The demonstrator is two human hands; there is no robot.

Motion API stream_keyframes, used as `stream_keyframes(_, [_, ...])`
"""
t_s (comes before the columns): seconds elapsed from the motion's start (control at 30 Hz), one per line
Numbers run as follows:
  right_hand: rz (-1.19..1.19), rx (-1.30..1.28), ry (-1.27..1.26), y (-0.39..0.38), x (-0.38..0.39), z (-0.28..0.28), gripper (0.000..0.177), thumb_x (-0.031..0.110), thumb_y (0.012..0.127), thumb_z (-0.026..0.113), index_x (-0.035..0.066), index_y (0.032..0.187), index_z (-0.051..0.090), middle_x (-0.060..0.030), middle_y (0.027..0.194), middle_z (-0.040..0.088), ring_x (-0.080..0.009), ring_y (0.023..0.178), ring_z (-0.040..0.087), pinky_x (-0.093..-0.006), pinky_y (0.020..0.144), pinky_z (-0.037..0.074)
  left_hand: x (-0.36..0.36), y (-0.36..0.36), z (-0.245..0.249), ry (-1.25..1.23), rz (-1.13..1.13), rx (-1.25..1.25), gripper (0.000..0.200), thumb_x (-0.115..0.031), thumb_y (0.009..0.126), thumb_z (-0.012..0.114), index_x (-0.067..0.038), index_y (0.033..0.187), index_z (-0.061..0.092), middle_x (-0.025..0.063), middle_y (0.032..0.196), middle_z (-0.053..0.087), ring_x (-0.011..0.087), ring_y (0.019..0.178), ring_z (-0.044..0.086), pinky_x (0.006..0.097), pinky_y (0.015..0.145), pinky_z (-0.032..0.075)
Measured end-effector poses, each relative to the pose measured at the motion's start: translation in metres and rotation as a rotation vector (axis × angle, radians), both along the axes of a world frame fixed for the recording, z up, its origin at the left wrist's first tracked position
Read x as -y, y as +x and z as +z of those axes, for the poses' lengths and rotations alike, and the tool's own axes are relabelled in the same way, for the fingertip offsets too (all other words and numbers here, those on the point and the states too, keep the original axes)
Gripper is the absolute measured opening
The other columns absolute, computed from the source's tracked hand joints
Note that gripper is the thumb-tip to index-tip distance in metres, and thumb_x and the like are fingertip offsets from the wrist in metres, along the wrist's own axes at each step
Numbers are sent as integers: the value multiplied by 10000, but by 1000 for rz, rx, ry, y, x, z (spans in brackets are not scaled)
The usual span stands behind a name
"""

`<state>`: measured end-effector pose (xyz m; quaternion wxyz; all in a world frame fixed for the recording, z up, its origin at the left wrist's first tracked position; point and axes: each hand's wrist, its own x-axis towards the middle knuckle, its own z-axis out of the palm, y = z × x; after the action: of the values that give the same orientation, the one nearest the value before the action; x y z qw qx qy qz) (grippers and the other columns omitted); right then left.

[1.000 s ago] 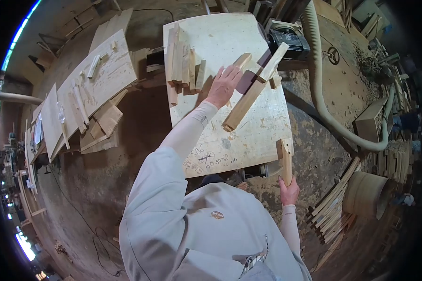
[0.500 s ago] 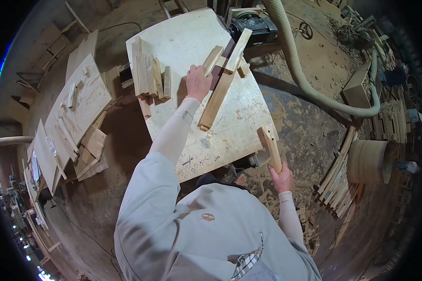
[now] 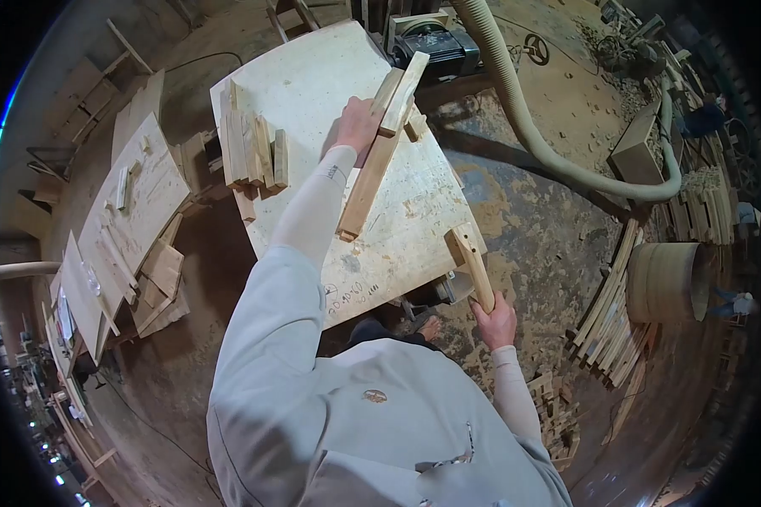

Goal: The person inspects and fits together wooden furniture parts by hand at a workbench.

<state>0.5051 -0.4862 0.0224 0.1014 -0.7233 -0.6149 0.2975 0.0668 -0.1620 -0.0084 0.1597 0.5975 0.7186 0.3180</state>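
Wooden piece [image 3: 478, 272] juts from the table's [image 3: 304, 72] near right corner, its long axis running from the right hand [image 3: 495, 323] far and slightly left. It looks stiff, fairly light, easiest to hold at the near end, which that hand grips. The left hand [image 3: 357, 127] is at another block [image 3: 388, 88], its grip unclear.

Wooden blocks [image 3: 249, 144] lie on the pale tabletop [image 3: 313, 72].

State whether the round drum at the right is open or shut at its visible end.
Open: the drum shows a shadowed hollow and curved inner wall within its rim.
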Motion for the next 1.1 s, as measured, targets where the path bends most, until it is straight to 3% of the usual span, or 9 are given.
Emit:
stream_keyframes(0.13, [7,-24,25,1,1,-3,537,462,942,840,66,1292,748,-255,1080,805,-475,1013,775,-544,879,609,-7,-2,-21,18,64,47,457,-413,1069,669,-108,1389,787,239,1267,705,413,1230,679,479,1095,541])
stream_keyframes(0.3, [1,-12,7,2,4,-6,528,472,946,830,88,1300,750,-263,1072,798,-482,1025,769,-551,878,607,-17,0,-22,16,93,70,427,-346,1023,753,-98,1367,805,244,1222,732,397,1206,707,448,1087,553])
stream_keyframes(0.5, [78,-93,6,-1,-8,-6,524,457,947,831,71,1276,703,-279,1015,790,-510,967,763,-577,832,605,-24,-20,-22,-23,83,53,414,-360,1017,754,-98,1330,822,232,1169,793,391,1103,763,457,1035,587])
stream_keyframes(0.57, [164,-148,159,-8,-18,0,492,414,964,821,67,1277,665,-288,987,783,-529,940,753,-604,809,595,-35,-17,-23,-28,120,64,416,-365,1024,745,-105,1340,820,233,1153,802,396,1086,769,464,1025,591])
stream_keyframes(0.63, [177,-116,72,-9,-29,-7,468,390,973,813,66,1273,657,-290,981,781,-533,942,749,-613,808,590,-41,-10,-27,-33,157,76,419,-371,1031,736,-111,1350,818,235,1137,811,402,1069,776,470,1016,596])
stream_keyframes(0.9, [179,-130,-34,-4,-24,-13,395,337,987,793,57,1224,647,-296,969,776,-540,947,743,-629,809,582,-21,7,-11,-50,183,79,449,-409,1054,721,-127,1394,803,243,1277,749,397,1248,713,454,1118,539])
stream_keyframes(1.1, [167,-102,-56,-38,-64,-6,395,350,995,792,43,1195,646,-309,941,769,-545,925,743,-623,794,586,-61,-22,-7,-57,177,60,455,-418,1055,717,-139,1405,800,244,1269,754,407,1248,713,468,1124,538])
